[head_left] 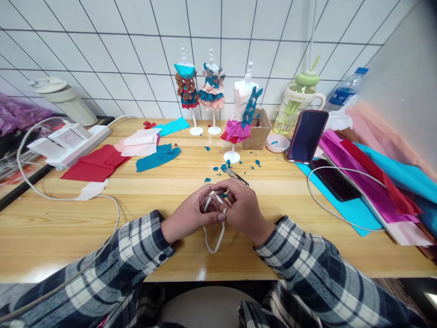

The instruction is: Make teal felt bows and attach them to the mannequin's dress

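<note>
Dangling in a slim loop, the white band (220, 238) is pinched where left hand (190, 213) and right hand (247, 210) meet, above the counter (293, 205) near its front edge, open room either side.

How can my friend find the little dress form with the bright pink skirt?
On the wooden table, look toward the tiled wall, where three dress forms stand. Choose the right-hand form, nearest the camera. Unlike its two neighbours, it wears a bright pink skirt below a mostly white chest.
</note>
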`<move>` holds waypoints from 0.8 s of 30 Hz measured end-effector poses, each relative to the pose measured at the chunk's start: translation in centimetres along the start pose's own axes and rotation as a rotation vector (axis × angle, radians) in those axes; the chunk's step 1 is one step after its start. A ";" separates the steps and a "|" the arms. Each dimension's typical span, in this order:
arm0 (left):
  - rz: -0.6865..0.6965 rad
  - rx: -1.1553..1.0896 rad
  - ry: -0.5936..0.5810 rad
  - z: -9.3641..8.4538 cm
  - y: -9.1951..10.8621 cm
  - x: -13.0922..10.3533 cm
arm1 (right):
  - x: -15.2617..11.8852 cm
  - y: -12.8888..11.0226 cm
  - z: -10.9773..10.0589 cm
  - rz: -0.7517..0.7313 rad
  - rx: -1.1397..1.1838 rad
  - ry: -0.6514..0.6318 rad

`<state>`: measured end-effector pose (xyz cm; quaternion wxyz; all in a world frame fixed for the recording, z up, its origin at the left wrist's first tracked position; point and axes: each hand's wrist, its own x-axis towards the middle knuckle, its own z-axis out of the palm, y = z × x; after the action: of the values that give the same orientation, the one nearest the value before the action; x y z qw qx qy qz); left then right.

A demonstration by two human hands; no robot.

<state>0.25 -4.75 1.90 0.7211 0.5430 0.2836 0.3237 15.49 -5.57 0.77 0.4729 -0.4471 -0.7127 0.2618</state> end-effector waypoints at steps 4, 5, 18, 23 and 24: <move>-0.069 -0.004 0.052 -0.5 -0.2 0.0 | 0.7 0.8 -0.3 0.261 0.366 -0.136; -0.068 0.015 0.073 -0.7 -0.2 0.0 | 0.9 1.1 -0.5 0.307 0.464 -0.158; 0.171 0.879 0.288 -1.5 -0.4 -0.4 | 1.1 1.4 -0.4 0.164 0.114 -0.126; 0.298 1.079 0.135 -2.0 0.8 -0.5 | 1.5 1.9 -1.3 0.426 0.556 -0.234; 0.305 1.118 0.135 -2.1 0.9 -0.4 | 1.6 1.8 -1.5 0.489 0.653 -0.283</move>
<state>-1.79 -3.64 2.27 0.2506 0.8540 0.3752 0.2590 17.28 -3.45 0.65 0.4110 -0.3894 -0.5234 0.6368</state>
